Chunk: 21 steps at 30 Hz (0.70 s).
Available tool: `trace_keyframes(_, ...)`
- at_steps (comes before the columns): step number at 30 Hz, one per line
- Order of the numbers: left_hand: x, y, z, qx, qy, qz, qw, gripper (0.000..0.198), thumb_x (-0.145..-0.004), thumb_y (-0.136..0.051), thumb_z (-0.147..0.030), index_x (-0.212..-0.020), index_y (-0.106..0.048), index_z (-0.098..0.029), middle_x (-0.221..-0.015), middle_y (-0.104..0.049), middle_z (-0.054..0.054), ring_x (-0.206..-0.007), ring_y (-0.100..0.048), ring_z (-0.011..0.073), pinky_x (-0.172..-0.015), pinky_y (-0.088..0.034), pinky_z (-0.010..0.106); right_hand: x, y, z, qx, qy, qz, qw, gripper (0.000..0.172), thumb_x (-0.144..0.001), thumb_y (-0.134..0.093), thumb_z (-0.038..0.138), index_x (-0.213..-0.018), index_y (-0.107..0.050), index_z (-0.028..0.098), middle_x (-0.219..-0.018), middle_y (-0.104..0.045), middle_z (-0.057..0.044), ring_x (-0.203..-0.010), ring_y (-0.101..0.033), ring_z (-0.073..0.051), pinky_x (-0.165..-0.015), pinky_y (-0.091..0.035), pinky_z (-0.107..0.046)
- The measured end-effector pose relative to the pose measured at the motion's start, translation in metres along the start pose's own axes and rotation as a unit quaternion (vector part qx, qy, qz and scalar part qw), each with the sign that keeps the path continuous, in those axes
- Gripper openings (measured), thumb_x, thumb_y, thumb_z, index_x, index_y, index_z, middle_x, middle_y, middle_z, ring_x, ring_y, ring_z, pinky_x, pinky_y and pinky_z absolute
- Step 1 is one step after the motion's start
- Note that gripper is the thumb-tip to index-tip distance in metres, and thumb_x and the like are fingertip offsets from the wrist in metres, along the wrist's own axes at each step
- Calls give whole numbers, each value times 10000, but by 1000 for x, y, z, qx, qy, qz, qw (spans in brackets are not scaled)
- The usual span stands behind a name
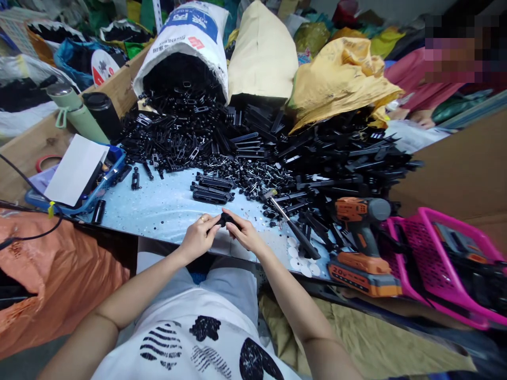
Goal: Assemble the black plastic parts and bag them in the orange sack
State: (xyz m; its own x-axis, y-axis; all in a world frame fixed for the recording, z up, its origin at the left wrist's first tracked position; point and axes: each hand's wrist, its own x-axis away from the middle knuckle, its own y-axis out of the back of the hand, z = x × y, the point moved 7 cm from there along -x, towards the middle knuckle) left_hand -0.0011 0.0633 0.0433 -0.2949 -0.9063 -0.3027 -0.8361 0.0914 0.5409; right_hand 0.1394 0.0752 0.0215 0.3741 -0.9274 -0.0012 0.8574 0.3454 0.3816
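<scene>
My left hand (199, 235) and my right hand (246, 233) meet over the near edge of the blue-topped table. Between their fingertips both pinch a small black plastic part (225, 218); the fingers hide much of it, so its exact kind cannot be made out. Just beyond lies a short stack of long black plastic pieces (212, 189). A heap of small screws (261, 174) spreads behind that stack. To the right of my right hand rests a hammer (293, 224) with a dark handle, angled toward me.
An orange cordless drill (362, 248) stands at right beside a pink basket (430, 264). Heaped black parts (170, 132) spill from a white sack (186, 39). At left are a blue tray (119, 155), a green bottle (77, 113) and a black cup (103, 116). Another person's arm (415, 79) shows.
</scene>
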Motion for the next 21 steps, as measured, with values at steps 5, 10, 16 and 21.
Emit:
trace_keyframes(5,0,-1,-10,-8,-27,-32,999,331,-919,-438,-237,-1218,-566,-172,-984,-612,82,-933,-596,166,-841,-498,293,4,5,9,41,31,-17,999,509,-897,-449,444,-1359,-437,231,-1127,-618,-79,-627,-569,-95,-663,-524,-272)
trace_keyframes(10,-3,0,-24,-1,-32,-151,988,342,-944,-382,-244,-1229,-551,-160,-992,-595,102,-919,-591,162,-812,-503,292,6,-2,16,-6,26,-123,992,535,-908,-406,464,-1391,-389,235,-1196,-597,-83,-700,-621,-132,-685,-539,-298)
trace_keyframes(16,-11,-4,-20,8,-43,-153,987,346,-951,-363,-269,-1223,-553,-169,-998,-602,104,-913,-589,165,-817,-500,311,4,-20,19,-1,15,-213,977,576,-917,-338,507,-1411,-351,211,-1329,-508,-90,-1006,-600,-194,-849,-508,-322)
trace_keyframes(21,4,-9,11,-31,57,-150,987,388,-943,-336,-254,-1304,-458,-178,-1103,-584,126,-1039,-566,208,-879,-485,374,-11,-10,5,158,1,-84,984,552,-945,-289,464,-1444,-274,228,-1304,-520,-80,-1054,-562,-201,-922,-455,-357)
